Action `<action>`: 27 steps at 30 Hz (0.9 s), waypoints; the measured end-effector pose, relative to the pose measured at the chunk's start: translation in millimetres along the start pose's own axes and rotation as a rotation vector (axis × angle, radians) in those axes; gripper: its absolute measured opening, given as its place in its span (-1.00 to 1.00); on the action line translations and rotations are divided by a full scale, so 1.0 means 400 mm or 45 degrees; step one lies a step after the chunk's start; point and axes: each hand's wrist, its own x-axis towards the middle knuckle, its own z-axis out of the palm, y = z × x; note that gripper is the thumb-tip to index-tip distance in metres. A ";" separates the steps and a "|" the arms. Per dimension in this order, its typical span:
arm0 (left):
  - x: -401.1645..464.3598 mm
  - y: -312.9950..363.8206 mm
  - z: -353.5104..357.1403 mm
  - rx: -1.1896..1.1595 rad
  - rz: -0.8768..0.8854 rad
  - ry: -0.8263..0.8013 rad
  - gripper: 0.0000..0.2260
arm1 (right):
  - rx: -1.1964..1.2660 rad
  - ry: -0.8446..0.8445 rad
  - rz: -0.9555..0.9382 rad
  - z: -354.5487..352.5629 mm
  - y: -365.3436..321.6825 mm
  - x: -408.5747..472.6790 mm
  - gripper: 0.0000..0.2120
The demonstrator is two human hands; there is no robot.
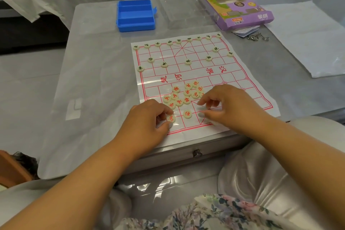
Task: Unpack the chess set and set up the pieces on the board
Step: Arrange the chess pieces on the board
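Left hand (pixel 147 121) at near board edge, fingers curled, pinching a red-marked piece (pixel 171 118). Right hand (pixel 226 107) beside it, fingers bent down onto the board (pixel 242 80); possibly pinching a piece, can't tell, hidden. Lone red piece (pixel 187 114) between the hands. Loose red cluster (pixel 183 94) just beyond. Black-marked pieces (pixel 188 62) lined up on far rows. Farther back on table (pixel 97 58): blue tray (pixel 135 15), clear lid (pixel 179 5), purple box (pixel 240 7).
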 end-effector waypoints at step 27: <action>0.006 -0.006 0.004 0.012 -0.004 0.011 -0.78 | -0.018 0.137 -0.251 0.046 -0.042 -0.017 -0.73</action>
